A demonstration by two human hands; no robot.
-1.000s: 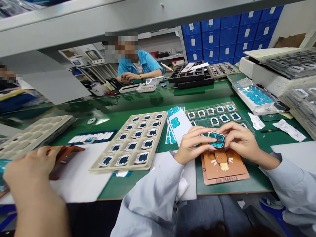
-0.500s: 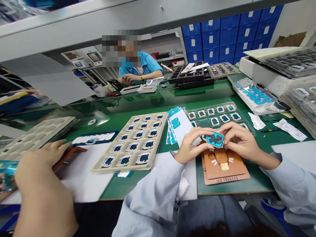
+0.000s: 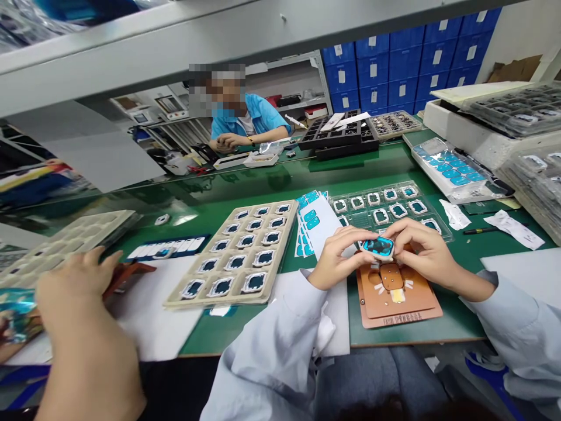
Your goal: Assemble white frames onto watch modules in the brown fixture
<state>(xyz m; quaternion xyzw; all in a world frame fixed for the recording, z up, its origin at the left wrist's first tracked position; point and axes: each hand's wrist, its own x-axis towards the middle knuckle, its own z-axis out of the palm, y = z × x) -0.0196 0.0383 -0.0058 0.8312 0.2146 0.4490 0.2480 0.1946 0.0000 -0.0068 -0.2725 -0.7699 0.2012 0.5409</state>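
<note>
Between my two hands is a small white rounded-rectangular frame with a shiny blue film face point(image 3: 377, 248). My left hand point(image 3: 337, 258) pinches its left end between thumb and fingers. At its right end, the fingers of my right hand point(image 3: 423, 252) are closed on the edge. The piece is held tilted above an orange-brown fixture plate point(image 3: 398, 304), which has a rounded recess and a small yellow patch. Behind my hands lies a clear plastic tray point(image 3: 359, 219) with similar white frames. Sheets of blue stickers point(image 3: 312, 219) lie to the left of it.
A beige tray point(image 3: 169, 301) of white frames stands left of my arms. Farther left, a co-worker's hand point(image 3: 83, 275) is by a brown fixture point(image 3: 131, 273). Another person in blue point(image 3: 263, 114) sits across the bench. Stacked trays point(image 3: 526, 108) and a blue-sticker box point(image 3: 451, 166) are at right.
The frame in my hands has tilted, so its blue face appears flatter and shinier. The co-worker's hand at the left has shifted slightly right.
</note>
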